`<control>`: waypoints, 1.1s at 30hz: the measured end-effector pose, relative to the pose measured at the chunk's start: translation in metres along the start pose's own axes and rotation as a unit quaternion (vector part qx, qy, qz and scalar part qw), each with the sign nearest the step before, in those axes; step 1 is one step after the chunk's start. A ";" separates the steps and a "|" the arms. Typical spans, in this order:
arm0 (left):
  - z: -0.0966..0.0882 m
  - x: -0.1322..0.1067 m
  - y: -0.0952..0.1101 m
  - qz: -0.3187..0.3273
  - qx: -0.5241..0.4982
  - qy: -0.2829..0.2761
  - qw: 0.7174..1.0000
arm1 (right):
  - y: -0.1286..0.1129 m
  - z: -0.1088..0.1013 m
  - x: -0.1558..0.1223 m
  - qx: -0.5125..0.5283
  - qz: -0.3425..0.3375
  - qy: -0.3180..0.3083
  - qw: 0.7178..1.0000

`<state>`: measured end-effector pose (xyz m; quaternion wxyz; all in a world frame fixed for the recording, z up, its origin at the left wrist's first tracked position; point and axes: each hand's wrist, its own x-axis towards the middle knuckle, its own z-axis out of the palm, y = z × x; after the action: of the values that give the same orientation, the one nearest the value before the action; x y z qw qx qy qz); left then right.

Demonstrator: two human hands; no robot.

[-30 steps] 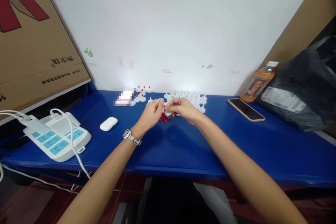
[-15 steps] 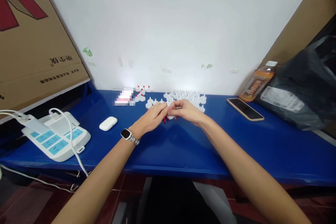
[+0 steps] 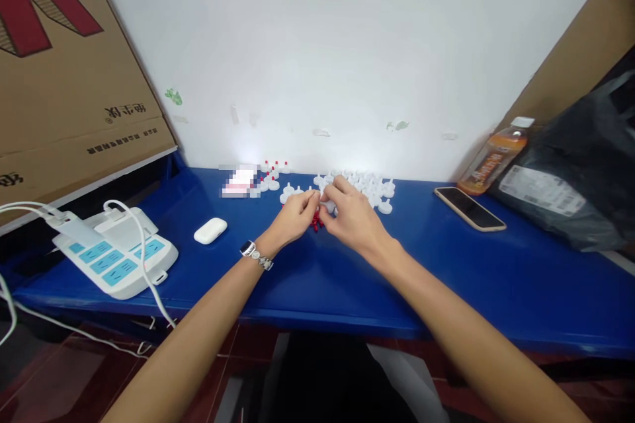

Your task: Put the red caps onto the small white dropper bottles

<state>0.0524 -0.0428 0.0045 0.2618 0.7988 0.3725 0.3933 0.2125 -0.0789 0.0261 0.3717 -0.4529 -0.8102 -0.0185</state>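
Observation:
My left hand [image 3: 296, 217], with a watch [image 3: 248, 248] at its wrist, is closed in a pinch; what lies between its fingertips is too small to make out. Curled round a white nozzle cap [image 3: 328, 205], my right hand [image 3: 356, 219] meets the left one fingertip to fingertip. Small red tips [image 3: 316, 223] lie heaped just under both hands, partly covered by them. Behind the hands spread many white nozzle caps [image 3: 385, 206] with upright spouts. Farther left, several white caps with red tips on their spouts [image 3: 270, 183] stand by the wall.
On the blue table [image 3: 397, 297] a white power strip [image 3: 124, 271] with cables and a white earbud case [image 3: 211, 230] lie to the left. At the right are a phone [image 3: 469, 208], an orange drink bottle [image 3: 492, 158] and a dark plastic bag [image 3: 570, 165]. A white wall [image 3: 322, 53] rises behind.
My right hand has turned so its back faces up more, and its fingers now curl around the white nozzle cap. My left hand's fingertips have drawn into a pinch. The view has shifted slightly.

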 end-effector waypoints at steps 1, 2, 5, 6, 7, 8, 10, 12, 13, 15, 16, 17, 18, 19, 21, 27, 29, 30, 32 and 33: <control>0.000 0.000 0.001 -0.009 -0.013 0.008 1.000 | -0.002 0.001 0.000 -0.021 -0.010 0.003 1.000; 0.001 0.000 0.002 -0.017 -0.024 0.013 0.999 | -0.003 0.002 0.000 -0.035 -0.016 0.004 0.999; 0.003 0.000 0.003 -0.033 -0.054 0.026 0.998 | -0.004 0.003 -0.001 -0.059 -0.021 0.005 0.998; 0.003 0.001 0.003 -0.037 -0.061 0.030 0.997 | -0.005 0.004 -0.001 -0.062 -0.022 0.007 0.998; 0.004 0.001 0.003 -0.040 -0.065 0.036 0.996 | -0.006 0.004 -0.001 -0.063 -0.023 0.010 0.998; 0.004 0.001 0.003 -0.044 -0.068 0.043 0.996 | -0.007 0.005 -0.001 -0.060 -0.023 0.015 0.998; 0.005 0.002 0.003 -0.052 -0.065 0.054 0.995 | -0.008 0.006 -0.001 -0.036 -0.015 0.022 0.999; 0.005 0.002 0.002 -0.054 -0.058 0.061 0.995 | -0.008 0.006 0.001 0.020 0.015 0.026 0.999; 0.005 0.001 0.002 -0.052 -0.056 0.063 0.995 | -0.006 0.006 0.002 0.062 0.044 0.024 0.997; 0.006 0.000 0.003 -0.045 -0.055 0.058 0.996 | 0.000 0.003 0.006 0.170 0.125 -0.015 0.977; 0.006 0.000 0.003 -0.043 -0.057 0.051 0.996 | 0.005 0.000 0.008 0.230 0.166 -0.050 0.958; 0.007 -0.001 0.004 -0.042 -0.060 0.039 0.997 | 0.010 -0.003 0.010 0.286 0.202 -0.091 0.932; 0.007 -0.002 0.005 -0.041 -0.063 0.025 0.997 | 0.015 -0.006 0.011 0.333 0.229 -0.129 0.905; 0.008 -0.002 0.006 -0.040 -0.065 0.011 0.997 | 0.020 -0.009 0.013 0.368 0.248 -0.161 0.882; 0.010 -0.003 0.008 -0.037 -0.067 -0.011 0.997 | 0.027 -0.015 0.016 0.402 0.268 -0.198 0.853; 0.016 -0.001 0.006 -0.051 -0.086 -0.027 0.995 | 0.018 -0.016 0.016 0.324 0.255 -0.199 0.889; 0.013 0.002 -0.001 -0.058 -0.093 -0.024 0.994 | 0.011 -0.013 0.013 0.223 0.206 -0.135 0.943; 0.009 0.004 -0.005 -0.060 -0.096 -0.014 0.993 | 0.008 -0.012 0.010 0.167 0.172 -0.098 0.966; -0.003 0.007 -0.017 -0.062 -0.101 0.034 0.992 | 0.008 -0.010 0.003 0.079 0.113 -0.037 0.990; -0.010 0.008 -0.022 -0.064 -0.108 0.071 0.990 | 0.010 -0.009 -0.001 0.055 0.098 -0.020 0.993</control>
<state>0.0390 -0.0224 -0.0027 0.3440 0.7104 0.3954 0.4698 0.2253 -0.0772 0.0294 0.3803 -0.5095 -0.7685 0.0718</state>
